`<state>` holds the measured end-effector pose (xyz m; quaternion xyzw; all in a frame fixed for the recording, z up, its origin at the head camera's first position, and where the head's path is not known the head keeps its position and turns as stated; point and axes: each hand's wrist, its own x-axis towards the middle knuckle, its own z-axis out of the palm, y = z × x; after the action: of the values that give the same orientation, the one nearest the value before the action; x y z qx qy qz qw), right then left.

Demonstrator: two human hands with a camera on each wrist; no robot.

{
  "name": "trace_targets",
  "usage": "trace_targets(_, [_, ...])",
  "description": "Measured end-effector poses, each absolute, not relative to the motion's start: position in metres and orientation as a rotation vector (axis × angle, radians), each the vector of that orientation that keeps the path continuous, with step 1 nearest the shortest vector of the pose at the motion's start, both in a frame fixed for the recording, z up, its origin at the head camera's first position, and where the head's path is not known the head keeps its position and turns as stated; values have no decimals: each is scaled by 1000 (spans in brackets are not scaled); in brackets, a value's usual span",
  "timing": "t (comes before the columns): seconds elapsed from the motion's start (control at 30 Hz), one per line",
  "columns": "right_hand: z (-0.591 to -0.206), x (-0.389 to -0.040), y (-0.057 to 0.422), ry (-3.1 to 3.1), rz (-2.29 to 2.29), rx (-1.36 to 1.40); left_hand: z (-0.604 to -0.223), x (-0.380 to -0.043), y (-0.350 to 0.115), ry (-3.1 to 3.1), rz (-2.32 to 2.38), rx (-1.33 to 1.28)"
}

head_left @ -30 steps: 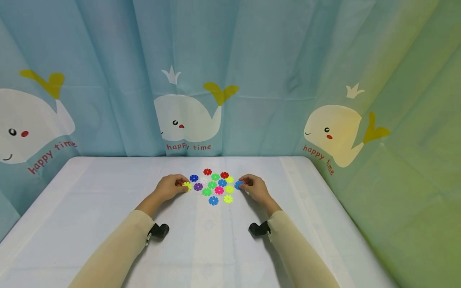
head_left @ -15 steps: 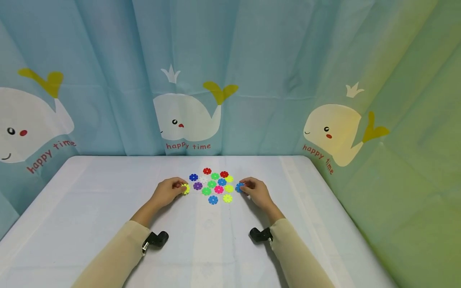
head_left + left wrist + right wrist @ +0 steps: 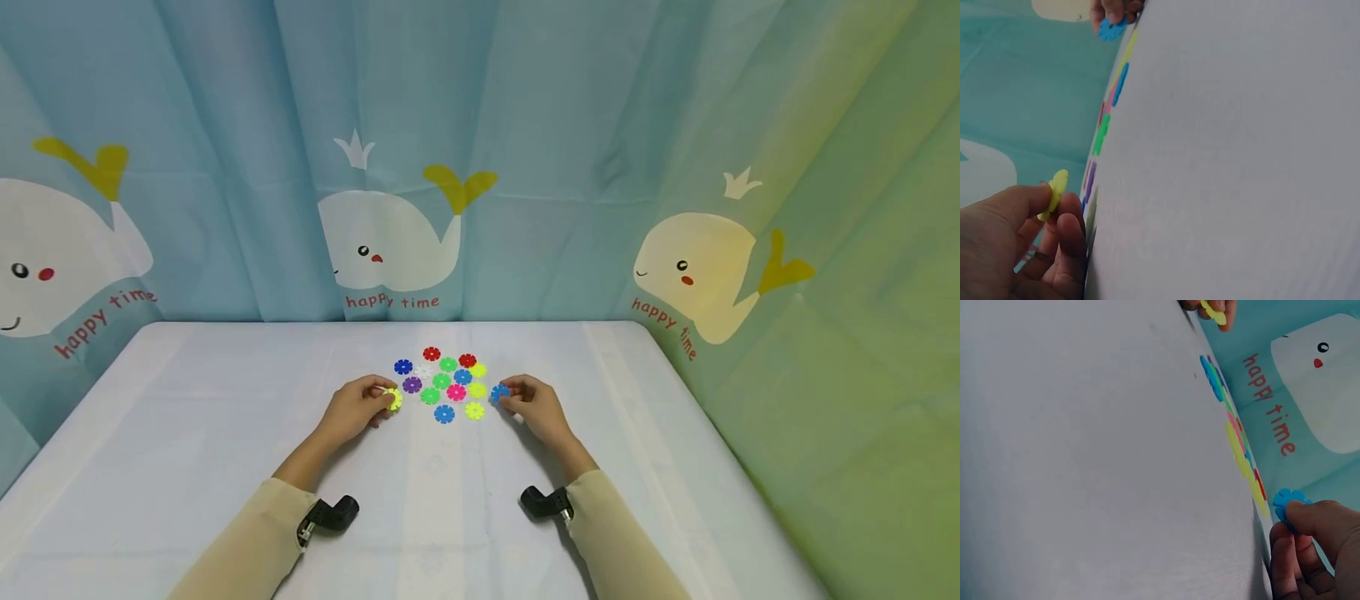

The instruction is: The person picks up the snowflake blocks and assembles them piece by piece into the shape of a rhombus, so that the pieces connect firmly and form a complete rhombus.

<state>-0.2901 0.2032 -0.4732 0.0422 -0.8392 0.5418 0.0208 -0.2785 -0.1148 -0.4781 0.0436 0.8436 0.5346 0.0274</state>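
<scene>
My left hand pinches a yellow notched plastic disc between thumb and fingers, at the left side of a group of similar discs. In the left wrist view this yellow disc is seen nearly edge-on, raised off the tabletop. On the group's right side my right hand pinches a blue notched disc. That blue disc shows its slotted rim in the right wrist view, also held off the table. Between the hands several discs lie flat, among them a pink disc and a purple disc.
The white-covered table reaches back to a blue curtain printed with whales. A green curtain side borders the table on the right. Nearest the person among the loose discs are a blue disc and a yellow disc.
Both hands have drawn slightly toward the person, each keeping its disc. The left hand's yellow disc has turned and shifted a little right over the last half second. The loose discs stay put.
</scene>
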Motion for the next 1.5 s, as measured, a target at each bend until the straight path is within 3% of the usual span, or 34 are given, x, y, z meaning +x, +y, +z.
trace_targets(0.4, [-444,-262,190,-2565,1776,203,-482,-269,-100,2499,1768,42])
trace_targets(0.73, [-476,-272,192,-2540,1780,187,-482,-259,-91,2467,1805,55])
trace_targets(1.5, [-481,-262,174,-2473,1843,302,-484,-250,-74,2473,1810,128])
